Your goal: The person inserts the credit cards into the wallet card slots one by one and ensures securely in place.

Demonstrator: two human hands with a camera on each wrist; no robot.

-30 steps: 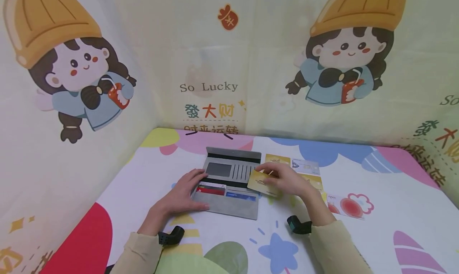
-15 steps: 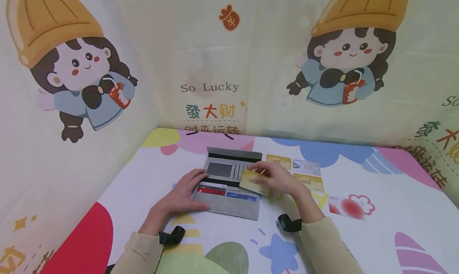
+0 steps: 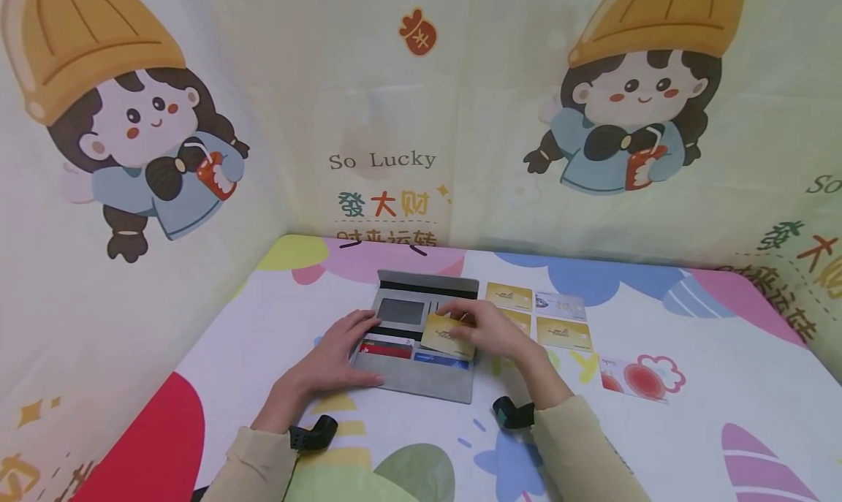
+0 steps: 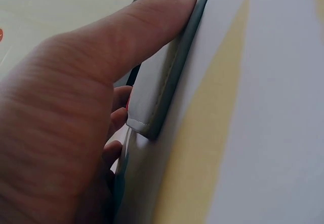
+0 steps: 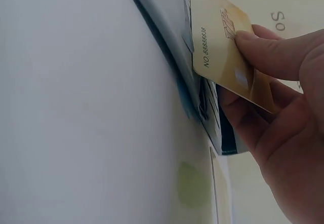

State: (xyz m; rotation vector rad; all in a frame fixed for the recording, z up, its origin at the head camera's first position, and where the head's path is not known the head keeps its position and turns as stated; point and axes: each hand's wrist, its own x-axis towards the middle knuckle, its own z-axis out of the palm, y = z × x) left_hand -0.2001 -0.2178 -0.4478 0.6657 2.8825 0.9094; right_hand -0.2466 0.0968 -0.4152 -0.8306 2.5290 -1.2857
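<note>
An opened grey wallet (image 3: 421, 387) lies on the table with a red card (image 3: 387, 349) and a blue card (image 3: 441, 359) showing in its lower pockets. My left hand (image 3: 332, 356) rests over the wallet's left edge. Its outstretched thumb (image 4: 152, 19) lies along the front flap in the left wrist view. My right hand (image 3: 490, 330) pinches a gold bank card (image 3: 444, 334) between thumb and fingers. That card is tilted above the pocket holding the blue card, its lower edge close to the pocket opening in the right wrist view.
Right of the wallet lie several cards: a gold card (image 3: 509, 295) at the back, a silver card (image 3: 560, 306), another gold card (image 3: 564, 334) and a pink-red card (image 3: 633, 379). One more gold card (image 3: 520, 319) is partly behind my right hand. A printed cloth wall (image 3: 500, 217) stands behind.
My right hand has moved left with the gold card, from the wallet's right edge to above the blue card's pocket. The left hand has stayed in place.
</note>
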